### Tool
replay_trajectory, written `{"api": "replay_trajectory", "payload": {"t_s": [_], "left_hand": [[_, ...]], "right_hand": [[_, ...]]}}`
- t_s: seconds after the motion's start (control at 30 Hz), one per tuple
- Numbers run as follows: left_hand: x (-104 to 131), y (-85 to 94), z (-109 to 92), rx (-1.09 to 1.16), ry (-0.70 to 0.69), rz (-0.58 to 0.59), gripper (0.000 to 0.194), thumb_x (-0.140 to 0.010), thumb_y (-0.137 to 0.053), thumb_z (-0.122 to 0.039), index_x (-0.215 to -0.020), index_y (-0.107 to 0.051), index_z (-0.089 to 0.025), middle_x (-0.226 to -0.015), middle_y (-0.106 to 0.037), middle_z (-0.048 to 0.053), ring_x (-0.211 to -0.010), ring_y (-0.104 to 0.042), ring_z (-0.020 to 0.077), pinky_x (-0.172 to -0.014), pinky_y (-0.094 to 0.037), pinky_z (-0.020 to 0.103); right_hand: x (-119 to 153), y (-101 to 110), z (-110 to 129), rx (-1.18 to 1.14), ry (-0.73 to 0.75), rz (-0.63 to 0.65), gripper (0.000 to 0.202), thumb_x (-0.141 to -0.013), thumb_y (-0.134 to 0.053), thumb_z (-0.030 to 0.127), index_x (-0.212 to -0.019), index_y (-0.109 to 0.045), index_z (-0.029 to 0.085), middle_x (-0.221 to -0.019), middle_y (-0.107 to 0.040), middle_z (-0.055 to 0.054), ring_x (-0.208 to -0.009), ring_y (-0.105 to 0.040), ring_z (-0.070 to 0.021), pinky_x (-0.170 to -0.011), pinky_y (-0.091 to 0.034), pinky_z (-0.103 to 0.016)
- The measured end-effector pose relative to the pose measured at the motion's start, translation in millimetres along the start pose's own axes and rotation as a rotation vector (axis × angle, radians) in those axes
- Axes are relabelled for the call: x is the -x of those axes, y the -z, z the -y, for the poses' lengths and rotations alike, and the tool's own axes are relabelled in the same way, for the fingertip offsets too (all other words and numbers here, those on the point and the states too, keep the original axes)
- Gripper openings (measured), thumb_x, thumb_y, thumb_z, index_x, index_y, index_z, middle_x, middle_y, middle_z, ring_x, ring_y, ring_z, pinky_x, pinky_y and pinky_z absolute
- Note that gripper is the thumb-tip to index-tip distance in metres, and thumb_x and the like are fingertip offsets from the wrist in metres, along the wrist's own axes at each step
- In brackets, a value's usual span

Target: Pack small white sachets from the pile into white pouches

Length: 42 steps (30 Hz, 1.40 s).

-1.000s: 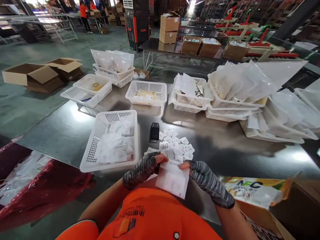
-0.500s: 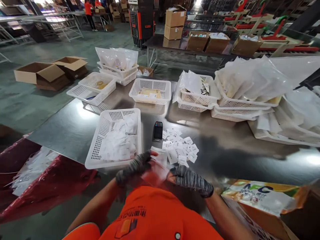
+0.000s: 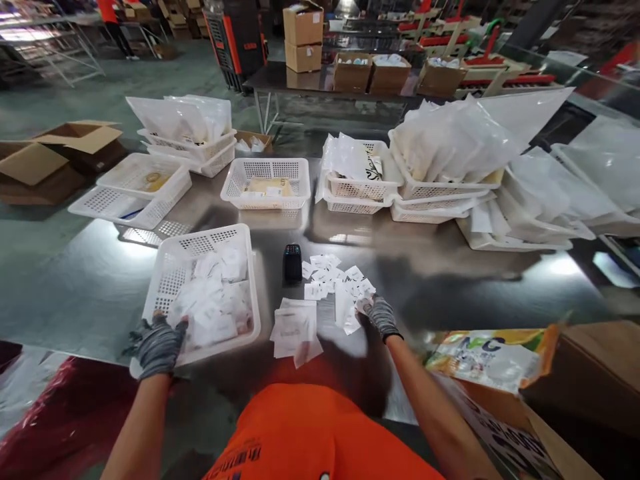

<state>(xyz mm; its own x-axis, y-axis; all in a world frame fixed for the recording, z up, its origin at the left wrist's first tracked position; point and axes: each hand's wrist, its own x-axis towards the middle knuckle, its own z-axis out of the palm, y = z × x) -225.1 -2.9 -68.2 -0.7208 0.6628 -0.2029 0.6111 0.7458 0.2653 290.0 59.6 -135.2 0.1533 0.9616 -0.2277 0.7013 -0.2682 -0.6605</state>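
Observation:
My left hand [image 3: 157,343], in a grey fingerless glove, is at the near left corner of a white perforated basket [image 3: 253,293] with many small clear packets [image 3: 215,293] inside. Its fingers are apart over the rim. My right hand [image 3: 377,313], gloved the same way, reaches the right edge of a spread of small white labels [image 3: 327,273]; its fingertips are bent at a label, and whether they pinch it is unclear. Several flat clear bags [image 3: 295,330] lie on the metal table between my hands. A black handheld device [image 3: 293,263] rests behind them.
Behind are a white basket with a yellowish packet [image 3: 266,187] and stacked baskets of plastic bags [image 3: 450,147]. Open cartons [image 3: 60,160] stand at the left. A carton [image 3: 585,387] is at the near right. A person in orange [image 3: 113,23] stands far back.
My hands have parted: the left moved to the basket, the right to the labels. The bag handled between them now lies among others on the table. The view has shifted right.

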Motion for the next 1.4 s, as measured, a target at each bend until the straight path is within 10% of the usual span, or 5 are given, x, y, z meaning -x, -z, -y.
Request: {"api": "replay_trajectory", "payload": {"t_s": [0.3,0.57,0.93,1.1,1.4], "left_hand": [[3.9,9.1,-15.7,0.046,-0.229,-0.222,0.082,-0.095,-0.058,-0.044,-0.16,-0.06,0.008,-0.168,-0.056,0.045,-0.161,-0.055,0.0577,-0.131,-0.046,0.077],[26.0,3.7,-29.2,0.201,-0.336,-0.239,0.087,-0.1,-0.047,-0.057,-0.155,-0.063,0.008,-0.163,-0.063,0.04,-0.16,-0.059,0.0515,-0.133,-0.05,0.069],[55.4,-22.8,-44.0,0.374,-0.491,-0.279,0.063,-0.098,-0.055,-0.053,-0.134,-0.072,-0.005,-0.147,-0.074,0.035,-0.145,-0.07,0.0486,-0.131,-0.052,0.067],[100.3,-74.9,-49.0,0.355,-0.715,0.112,0.034,-0.109,-0.056,-0.038,-0.128,-0.08,-0.022,-0.127,-0.088,0.015,-0.12,-0.084,0.034,-0.116,-0.066,0.052],[195.4,-200.2,-125.6,-0.231,-1.401,0.739,0.053,-0.091,-0.088,-0.023,-0.143,-0.082,-0.014,-0.155,-0.079,0.023,-0.148,-0.073,0.0403,-0.13,-0.057,0.058]], "right_hand": [[-31.4,-30.4,30.3,0.235,-0.17,0.06,0.009,-0.092,-0.079,0.018,-0.09,-0.069,0.018,-0.098,-0.085,-0.022,-0.107,-0.083,-0.0356,-0.105,-0.061,-0.048],[-24.4,-1.9,6.4,0.147,-0.08,-0.014,0.031,-0.099,-0.068,0.023,-0.071,-0.054,0.027,-0.071,-0.074,-0.006,-0.086,-0.079,-0.023,-0.091,-0.061,-0.032],[35.8,-9.2,-49.1,0.167,-0.242,0.062,0.033,-0.088,-0.077,0.024,-0.12,-0.085,0.019,-0.122,-0.089,-0.016,-0.122,-0.083,-0.0354,-0.111,-0.065,-0.045],[84.0,-32.4,-62.4,0.22,-0.243,0.144,0.049,-0.076,-0.079,0.01,-0.124,-0.085,0.015,-0.135,-0.086,-0.019,-0.128,-0.081,-0.0354,-0.119,-0.059,-0.043],[85.8,-47.7,-80.3,0.154,-0.22,0.105,0.023,-0.077,-0.076,0.009,-0.098,-0.08,0.018,-0.11,-0.087,-0.015,-0.112,-0.079,-0.0309,-0.11,-0.061,-0.045]]}}
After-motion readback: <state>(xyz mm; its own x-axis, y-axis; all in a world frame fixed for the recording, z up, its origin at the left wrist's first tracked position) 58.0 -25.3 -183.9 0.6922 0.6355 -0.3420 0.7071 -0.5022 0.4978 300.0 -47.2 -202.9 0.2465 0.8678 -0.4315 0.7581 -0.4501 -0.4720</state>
